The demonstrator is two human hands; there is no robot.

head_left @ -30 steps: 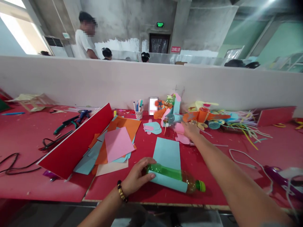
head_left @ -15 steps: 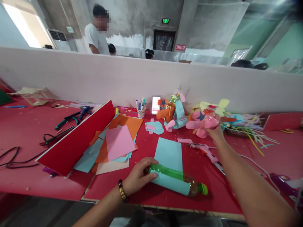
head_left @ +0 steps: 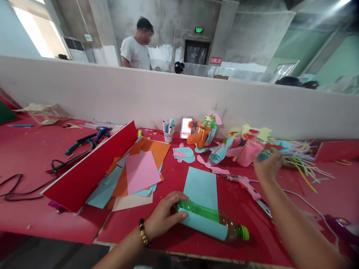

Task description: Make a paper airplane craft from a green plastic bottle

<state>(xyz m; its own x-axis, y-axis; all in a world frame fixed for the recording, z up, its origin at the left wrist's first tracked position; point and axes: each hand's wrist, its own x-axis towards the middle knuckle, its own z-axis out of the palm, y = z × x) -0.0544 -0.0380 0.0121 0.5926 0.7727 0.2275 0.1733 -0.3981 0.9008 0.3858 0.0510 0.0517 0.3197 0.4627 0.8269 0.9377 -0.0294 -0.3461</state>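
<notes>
The left hand (head_left: 171,212) is lying around the base end of a green bottle (head_left: 203,211), its grip clamping on the bottle and on the blue paper strip (head_left: 204,224) that is covering the side. The bottle is resting on its side on the red surface (head_left: 174,181), near the front edge, with its green cap (head_left: 242,232) pointing right. Just behind it, a blue sheet (head_left: 201,185) is lying flat.

The right hand (head_left: 268,164) is hanging just beside a pink paper-wrapped bottle craft (head_left: 248,154); its fingers are bending, and I cannot tell whether its grip is closing on anything. A pink glue gun (head_left: 249,188) is lying between the 2 arms. Left of the pink craft, a clear bottle with blue paper (head_left: 218,152) is leaning over, and an orange-wrapped bottle (head_left: 203,137) is standing behind that. A pen cup (head_left: 168,137) is standing near the partition (head_left: 140,97). Farther left, a pink sheet (head_left: 143,172) is topping a paper pile beside a red board (head_left: 95,164).
</notes>
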